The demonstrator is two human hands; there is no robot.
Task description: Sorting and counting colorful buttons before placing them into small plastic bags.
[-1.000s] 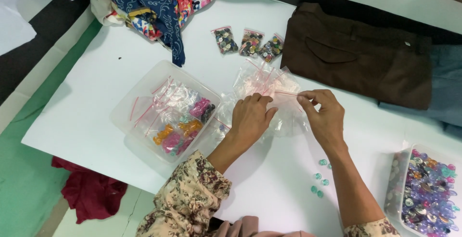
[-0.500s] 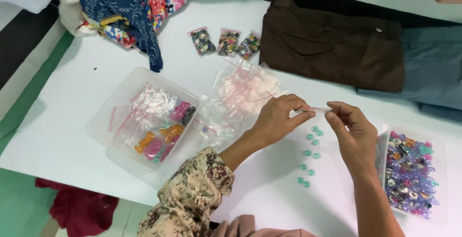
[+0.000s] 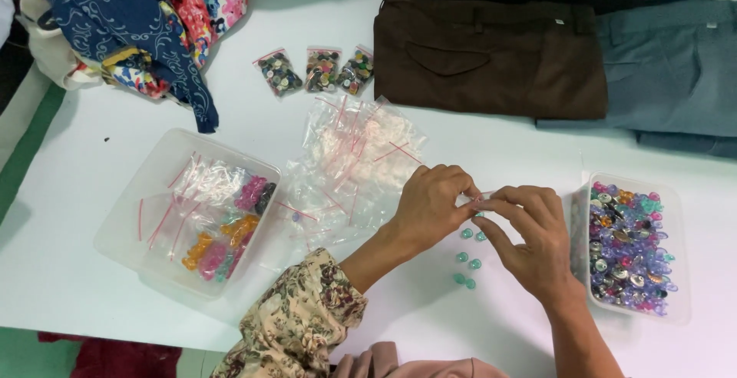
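Note:
My left hand [image 3: 430, 203] and my right hand [image 3: 530, 236] meet over the white table [image 3: 92, 301], both pinching a small clear zip bag [image 3: 482, 198] between their fingertips. Several teal buttons [image 3: 466, 258] lie loose on the table just under the hands. A heap of empty clear zip bags with red strips [image 3: 355, 155] spreads out to the left of my left hand.
A clear tub [image 3: 123, 232] on the left holds bags of coloured buttons. A second tub [image 3: 675, 309] of mixed buttons stands right of my right hand. Three filled button bags [image 3: 316, 71], folded brown trousers [image 3: 491, 56], grey-blue trousers [image 3: 675, 63] and patterned fabric [image 3: 153, 17] lie at the back.
Both hands have come away from the bag heap toward the right, carrying one small bag. They now sit above the loose teal buttons, close to the right tub.

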